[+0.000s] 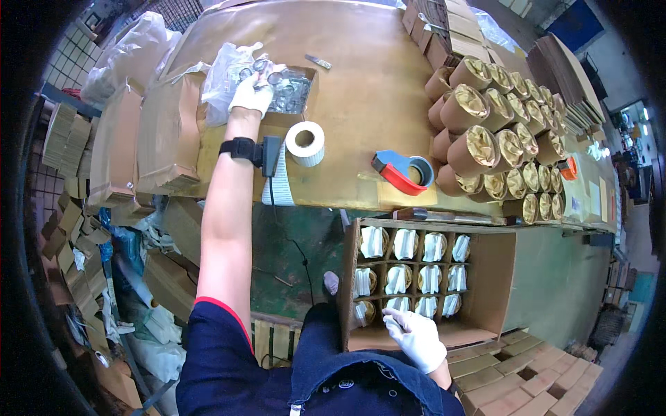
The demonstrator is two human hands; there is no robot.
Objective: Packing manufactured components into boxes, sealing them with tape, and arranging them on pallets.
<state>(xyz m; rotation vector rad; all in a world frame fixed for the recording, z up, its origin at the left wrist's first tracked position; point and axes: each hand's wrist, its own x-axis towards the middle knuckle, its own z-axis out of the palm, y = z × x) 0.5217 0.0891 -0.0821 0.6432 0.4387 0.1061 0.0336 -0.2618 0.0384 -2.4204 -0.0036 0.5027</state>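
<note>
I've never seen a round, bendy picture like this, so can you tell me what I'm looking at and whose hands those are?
The picture comes from a small camera worn on a person's head, looking down. Its wide lens bends straight edges, so everything looks round. There is no machine here, only a person wearing white gloves.

The left hand reaches out to a small open box of shiny round metal parts on the brown table and has its grip on some of them. The right hand rests on the near edge of a divided carton low in front, whose cells hold cardboard tubes with white paper tucked in.

Also on the table: a roll of white labels, a red tape dispenser and many brown tubes with gold foil tops lying on their sides.
</note>
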